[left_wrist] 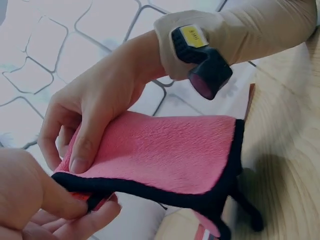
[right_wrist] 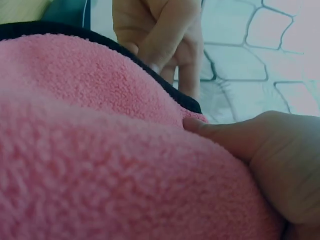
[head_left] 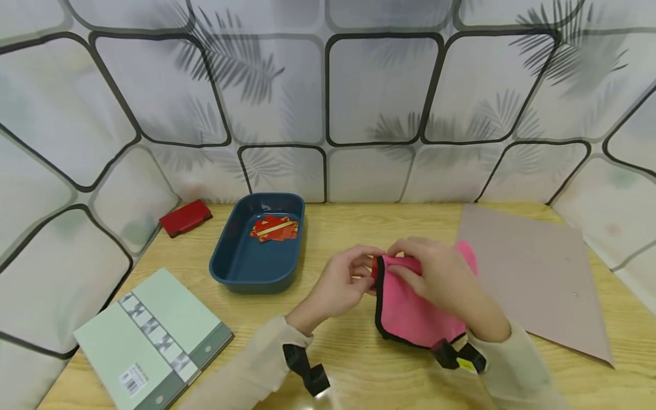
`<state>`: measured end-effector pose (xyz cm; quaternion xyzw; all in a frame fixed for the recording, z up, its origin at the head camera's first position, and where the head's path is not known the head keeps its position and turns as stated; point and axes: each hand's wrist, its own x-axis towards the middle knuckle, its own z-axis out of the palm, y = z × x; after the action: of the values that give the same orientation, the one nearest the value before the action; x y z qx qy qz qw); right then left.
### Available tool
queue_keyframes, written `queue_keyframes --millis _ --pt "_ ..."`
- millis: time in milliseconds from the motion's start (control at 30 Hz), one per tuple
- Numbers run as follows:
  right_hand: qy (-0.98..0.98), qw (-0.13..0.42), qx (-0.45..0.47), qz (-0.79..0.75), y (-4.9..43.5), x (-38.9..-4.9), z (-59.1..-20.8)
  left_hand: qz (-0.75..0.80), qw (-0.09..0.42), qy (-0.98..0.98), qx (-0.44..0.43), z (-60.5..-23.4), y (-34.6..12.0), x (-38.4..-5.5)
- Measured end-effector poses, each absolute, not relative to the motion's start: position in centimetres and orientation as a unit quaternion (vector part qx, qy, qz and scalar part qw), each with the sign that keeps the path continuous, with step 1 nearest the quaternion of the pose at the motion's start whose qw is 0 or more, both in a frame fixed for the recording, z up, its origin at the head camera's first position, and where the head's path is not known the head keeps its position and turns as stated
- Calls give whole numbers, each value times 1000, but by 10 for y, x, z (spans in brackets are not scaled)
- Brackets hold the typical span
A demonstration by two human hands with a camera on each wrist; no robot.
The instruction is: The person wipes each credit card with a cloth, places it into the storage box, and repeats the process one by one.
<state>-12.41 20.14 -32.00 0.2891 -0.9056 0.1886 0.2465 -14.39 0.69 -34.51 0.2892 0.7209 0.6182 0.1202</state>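
In the head view, a pink cloth [head_left: 417,307] with black edging hangs folded above the table. My right hand [head_left: 433,273] grips it near the top, its thumb [right_wrist: 225,135] pressed on the plush face in the right wrist view. At the cloth's left edge, my left hand [head_left: 343,279] pinches a red card-like piece [head_left: 375,269], mostly hidden by the fingers and cloth. The left wrist view shows a sliver of this red piece [left_wrist: 80,196] under the black edging, close to the left thumb. How far it reaches behind the cloth is hidden.
A blue bin [head_left: 233,265] with several red and gold cards [head_left: 275,229] stands left of the hands. Behind it to the left lies a red wallet-like case [head_left: 185,217]. A pale green binder [head_left: 154,341] is at the front left, a flat grey-pink board [head_left: 533,279] at the right.
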Motion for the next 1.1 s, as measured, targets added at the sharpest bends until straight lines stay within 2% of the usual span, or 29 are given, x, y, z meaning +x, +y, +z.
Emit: queue_keyframes --millis 167,333,533,700,1100 --pt "-918 244 252 182 208 -128 -320 632 112 727 244 -349 4 -146" --pt "-928 248 223 164 218 -128 -316 640 92 726 235 -352 -2 -148" --pt "-925 282 207 147 232 -127 -309 658 58 721 211 -350 -8 -148" --pt "-915 306 215 151 237 -125 -305 674 59 720 156 -348 -12 -149" --pt "-897 313 260 176 235 -122 -300 662 51 734 139 -348 -18 -153"
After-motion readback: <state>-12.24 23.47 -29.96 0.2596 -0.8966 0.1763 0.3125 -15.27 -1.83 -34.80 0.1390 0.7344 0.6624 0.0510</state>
